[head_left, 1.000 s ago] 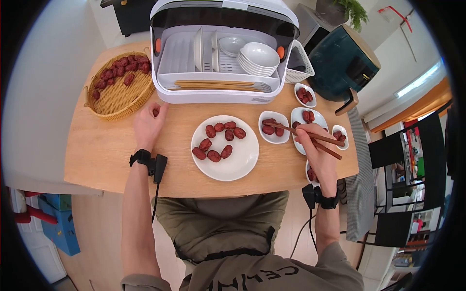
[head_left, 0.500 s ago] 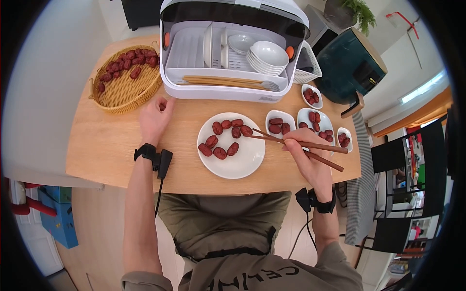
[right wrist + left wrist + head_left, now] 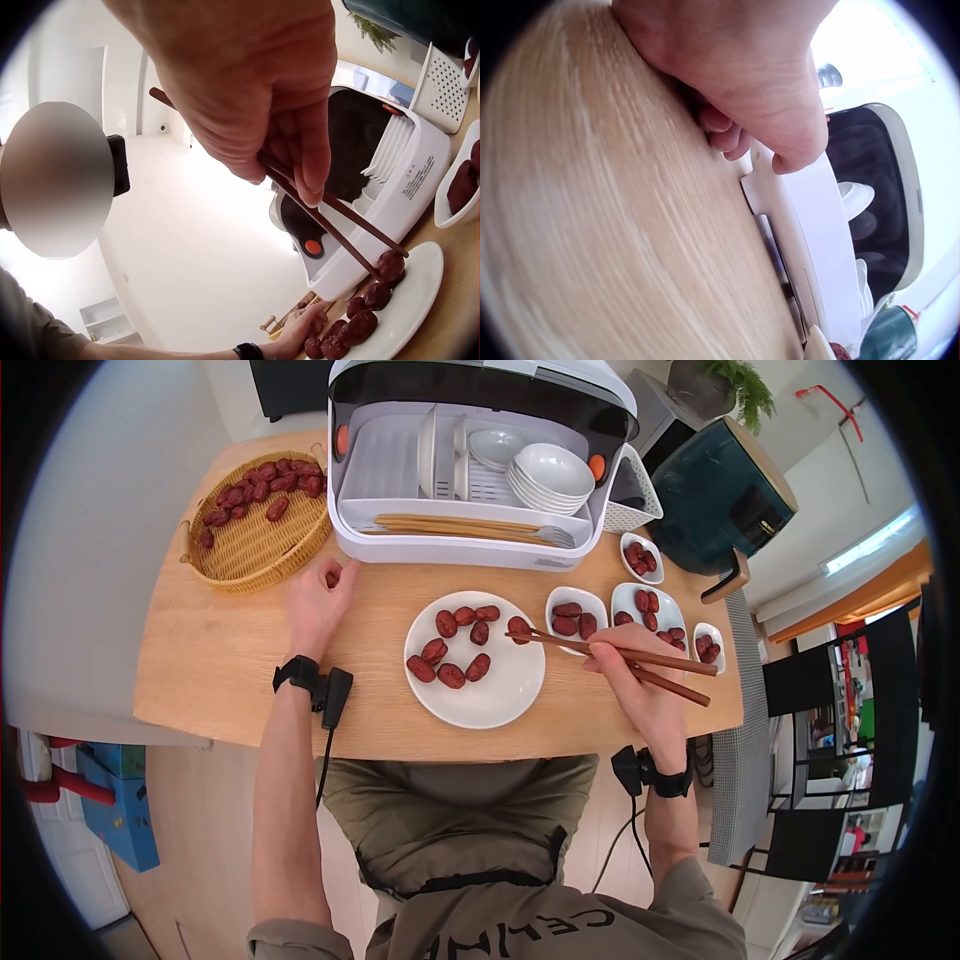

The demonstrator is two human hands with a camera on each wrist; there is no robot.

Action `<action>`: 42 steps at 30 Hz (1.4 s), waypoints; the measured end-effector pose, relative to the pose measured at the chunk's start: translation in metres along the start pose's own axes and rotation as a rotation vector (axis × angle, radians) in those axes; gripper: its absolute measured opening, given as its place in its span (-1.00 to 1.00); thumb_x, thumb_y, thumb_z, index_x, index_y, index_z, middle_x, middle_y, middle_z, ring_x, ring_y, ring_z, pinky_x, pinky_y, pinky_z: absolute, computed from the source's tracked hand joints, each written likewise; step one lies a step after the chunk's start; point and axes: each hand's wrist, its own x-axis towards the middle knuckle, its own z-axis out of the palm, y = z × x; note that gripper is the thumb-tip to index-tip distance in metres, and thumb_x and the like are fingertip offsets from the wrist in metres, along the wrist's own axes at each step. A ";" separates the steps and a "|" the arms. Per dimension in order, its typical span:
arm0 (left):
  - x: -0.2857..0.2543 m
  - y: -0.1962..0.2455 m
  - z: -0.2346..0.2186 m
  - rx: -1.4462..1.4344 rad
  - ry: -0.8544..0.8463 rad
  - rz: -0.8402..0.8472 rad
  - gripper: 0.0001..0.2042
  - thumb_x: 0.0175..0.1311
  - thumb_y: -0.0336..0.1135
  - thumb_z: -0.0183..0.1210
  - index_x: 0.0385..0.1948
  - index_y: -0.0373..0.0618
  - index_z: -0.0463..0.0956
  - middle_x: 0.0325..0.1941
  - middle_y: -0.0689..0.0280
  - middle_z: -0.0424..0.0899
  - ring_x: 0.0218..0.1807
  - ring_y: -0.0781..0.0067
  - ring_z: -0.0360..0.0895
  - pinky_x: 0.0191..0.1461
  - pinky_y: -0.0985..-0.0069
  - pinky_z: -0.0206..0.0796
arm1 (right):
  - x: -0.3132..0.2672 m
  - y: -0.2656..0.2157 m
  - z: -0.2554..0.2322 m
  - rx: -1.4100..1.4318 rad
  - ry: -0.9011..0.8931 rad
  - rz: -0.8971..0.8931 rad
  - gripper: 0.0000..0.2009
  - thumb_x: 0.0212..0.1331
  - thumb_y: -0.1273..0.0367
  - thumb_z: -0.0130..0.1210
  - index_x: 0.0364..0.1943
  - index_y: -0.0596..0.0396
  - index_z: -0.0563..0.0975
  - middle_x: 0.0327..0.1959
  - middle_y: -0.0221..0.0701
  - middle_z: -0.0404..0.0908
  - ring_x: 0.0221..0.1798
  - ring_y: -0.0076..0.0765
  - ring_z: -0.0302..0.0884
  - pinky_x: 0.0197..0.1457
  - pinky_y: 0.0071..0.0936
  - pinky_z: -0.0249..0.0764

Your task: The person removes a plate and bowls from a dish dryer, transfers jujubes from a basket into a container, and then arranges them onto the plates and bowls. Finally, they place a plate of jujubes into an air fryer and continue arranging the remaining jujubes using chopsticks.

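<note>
My right hand [image 3: 645,685] grips a pair of brown chopsticks [image 3: 640,653]. In the head view, their tips lie at a red date [image 3: 519,628] near the right rim of the round white plate [image 3: 475,705]. In the right wrist view, the tips straddle that date [image 3: 391,266]. Several more dates [image 3: 451,675] lie in a broken ring on the plate. My left hand [image 3: 318,605] rests on the table left of the plate, in front of the dish box, with fingers loosely curled. From the left wrist, the thumb and curled fingertips [image 3: 724,139] show, with no object between them.
Small white bowls [image 3: 563,596] and a larger white dish [image 3: 630,600] of dates stand on the right. A woven basket [image 3: 260,545] with dates sits at the back left. Behind the plate stands an open dish box [image 3: 450,550]; a green appliance [image 3: 710,495] occupies the back right.
The chopstick tips have moved left from a small bowl to the plate. The date at its right side has shifted slightly right, away from its neighbour. My left hand stays by the dish box.
</note>
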 end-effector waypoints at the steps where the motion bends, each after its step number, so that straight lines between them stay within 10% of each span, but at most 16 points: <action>1: 0.000 0.000 0.000 -0.005 -0.003 0.004 -0.56 0.20 0.03 0.16 -0.46 -0.29 0.58 -0.56 0.11 0.61 -0.47 0.15 0.58 -0.31 0.32 0.36 | -0.004 -0.003 -0.007 0.039 0.037 0.038 -0.88 0.21 0.46 0.19 -0.25 0.24 0.60 -0.42 -0.35 0.64 -0.37 -0.52 0.59 -0.30 -0.60 0.45; 12: 0.000 0.000 0.000 0.049 0.015 0.030 -0.58 0.20 0.01 0.17 -0.49 -0.28 0.57 -0.57 0.13 0.61 -0.48 0.18 0.57 -0.34 0.33 0.35 | -0.030 0.014 -0.049 0.195 0.332 0.239 -0.82 0.30 0.41 0.13 -0.17 0.30 0.55 -0.36 -0.31 0.64 -0.38 -0.51 0.61 -0.30 -0.66 0.51; 42: 0.001 -0.003 0.002 0.008 0.014 0.021 -0.58 0.20 0.01 0.18 -0.47 -0.29 0.56 -0.56 0.12 0.60 -0.48 0.19 0.56 -0.32 0.34 0.35 | -0.028 0.024 -0.037 0.137 0.247 0.086 -0.86 0.32 0.44 0.07 -0.22 0.28 0.55 -0.32 -0.32 0.62 -0.36 -0.51 0.61 -0.26 -0.62 0.49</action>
